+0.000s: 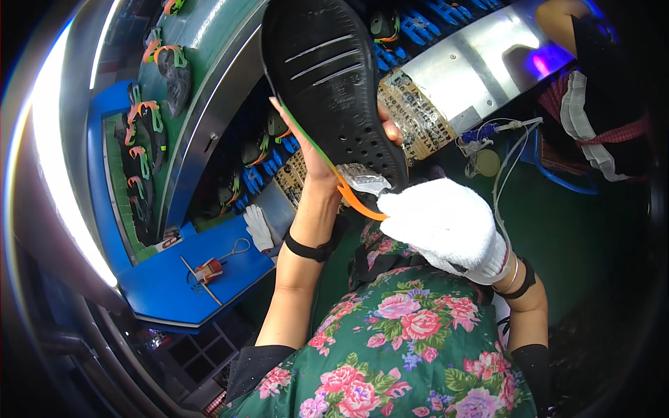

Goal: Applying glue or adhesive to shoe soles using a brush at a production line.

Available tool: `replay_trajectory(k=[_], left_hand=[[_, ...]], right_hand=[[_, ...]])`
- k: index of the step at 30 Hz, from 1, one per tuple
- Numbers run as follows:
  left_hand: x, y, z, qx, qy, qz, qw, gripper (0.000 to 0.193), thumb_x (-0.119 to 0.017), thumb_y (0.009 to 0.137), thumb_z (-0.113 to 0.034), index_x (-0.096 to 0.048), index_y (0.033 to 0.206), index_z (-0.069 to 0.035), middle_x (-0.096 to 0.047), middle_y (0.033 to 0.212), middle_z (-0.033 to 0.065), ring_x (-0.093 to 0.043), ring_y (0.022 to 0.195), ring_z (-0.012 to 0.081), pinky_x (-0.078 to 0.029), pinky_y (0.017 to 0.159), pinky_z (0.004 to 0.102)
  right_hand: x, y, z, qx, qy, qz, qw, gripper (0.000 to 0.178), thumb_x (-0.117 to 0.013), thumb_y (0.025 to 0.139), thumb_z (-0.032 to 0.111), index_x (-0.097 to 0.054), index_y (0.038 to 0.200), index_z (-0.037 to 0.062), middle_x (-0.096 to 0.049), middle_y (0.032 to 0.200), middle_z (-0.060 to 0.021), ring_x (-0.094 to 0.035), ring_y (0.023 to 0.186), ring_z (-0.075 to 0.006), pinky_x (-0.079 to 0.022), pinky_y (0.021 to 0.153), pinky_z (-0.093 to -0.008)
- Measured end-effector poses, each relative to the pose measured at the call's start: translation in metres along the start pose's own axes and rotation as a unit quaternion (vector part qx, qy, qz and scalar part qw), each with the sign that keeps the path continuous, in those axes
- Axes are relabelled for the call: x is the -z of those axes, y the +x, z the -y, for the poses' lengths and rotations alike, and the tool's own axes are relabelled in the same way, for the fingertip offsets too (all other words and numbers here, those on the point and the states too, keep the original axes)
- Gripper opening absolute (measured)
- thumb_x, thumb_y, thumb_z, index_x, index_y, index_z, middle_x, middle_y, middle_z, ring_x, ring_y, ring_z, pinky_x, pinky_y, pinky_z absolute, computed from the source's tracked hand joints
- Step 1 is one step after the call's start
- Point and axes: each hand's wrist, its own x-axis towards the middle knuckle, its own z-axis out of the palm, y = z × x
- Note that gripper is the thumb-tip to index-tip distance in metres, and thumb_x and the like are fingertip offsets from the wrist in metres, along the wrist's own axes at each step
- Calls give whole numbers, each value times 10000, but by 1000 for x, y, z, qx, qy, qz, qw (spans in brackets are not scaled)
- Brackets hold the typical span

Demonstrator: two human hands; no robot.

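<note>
The bare left hand (317, 164) curls its fingers round a long black perforated sole (327, 76); the white-knit-gloved right hand (446, 223) pinches a flat silvery tool (361, 177) beyond its fingertips. Surface work seems underway, calling for steady left support.

White glove (258, 228) by edge of blue table (164, 289); strip light (61, 174), left; metal panel (446, 73), upper right.

I count one black-soled shoe (334, 83) held up, one small silvery tool (362, 178), two white gloves (442, 226), one worn and one loose, two dark wristbands (303, 249), one floral garment (390, 348), and one thin stick (211, 292) on one blue worktop (164, 289). Strapped shoes (174, 80) overlap on the green surface (205, 49); from here I can't number them.
</note>
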Motion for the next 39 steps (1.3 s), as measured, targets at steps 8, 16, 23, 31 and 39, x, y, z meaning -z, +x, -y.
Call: replay_trajectory(k=[8,16,23,31,39], left_hand=[[11,-7,6,45,-33,-9,998,1026,-370,888,-885,-544,1346,16,-624,1061,195,-653,889,339,-527,863,501],[0,-4,9,42,-51,12,998,922,-404,949,-797,-545,1328,31,-616,1052,199,-655,878,342,-536,827,499],[7,12,17,7,-12,53,998,826,-459,972,-732,-571,1261,34,-610,1029,182,-654,848,313,-534,822,490],[5,12,17,-10,-3,61,998,981,-424,889,-868,-554,1322,3,-623,1069,174,-660,915,309,-516,893,483],[-11,10,17,0,17,-30,999,1148,-239,822,-974,-545,1365,-10,-656,1047,194,-670,867,345,-544,839,512]], right_hand=[[10,1,5,2,9,49,999,384,-770,744,41,-751,1127,26,-744,1042,-123,-723,920,-298,-609,770,-400],[28,36,19,-55,22,30,998,336,-816,743,19,-782,1073,75,-755,997,-98,-717,867,-271,-594,727,-363],[18,-3,10,-84,10,-20,996,331,-832,731,6,-794,1048,89,-768,1007,-90,-717,848,-263,-586,718,-361],[16,-4,15,-223,126,-68,964,207,-832,722,4,-784,915,60,-781,995,-112,-730,848,-277,-586,757,-358],[19,-13,-4,-263,195,-147,933,163,-786,769,-49,-760,927,-20,-767,1016,-181,-739,869,-244,-577,772,-330]])
